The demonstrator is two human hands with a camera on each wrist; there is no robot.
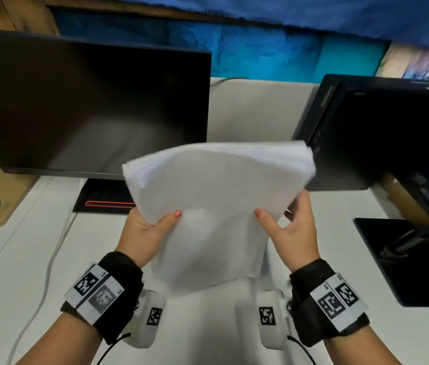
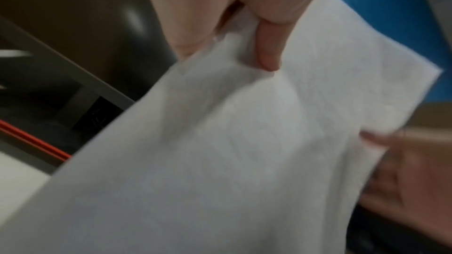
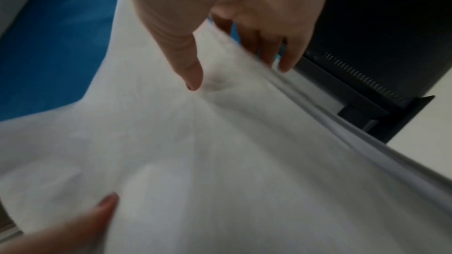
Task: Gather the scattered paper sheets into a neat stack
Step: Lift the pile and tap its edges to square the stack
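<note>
I hold the paper sheets [image 1: 216,206] lifted above the white desk [image 1: 24,259], between the monitor [image 1: 84,106] and computer tower [image 1: 381,133]. My left hand [image 1: 145,233] and right hand [image 1: 295,227] pinch opposite edges, thumbs on top, likely to square the stack.

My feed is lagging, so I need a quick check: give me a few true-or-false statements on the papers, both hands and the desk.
1. Both hands hold the papers in the air. True: the left hand and right hand each pinch a side.
2. The papers lie flat on the desk. False: they are lifted above it.
3. The monitor is dark. True.
4. The right hand rests idle on the desk. False: its thumb presses the front of the papers and its fingers are behind their edge.
5. The papers are blue. False: they are white.
</note>
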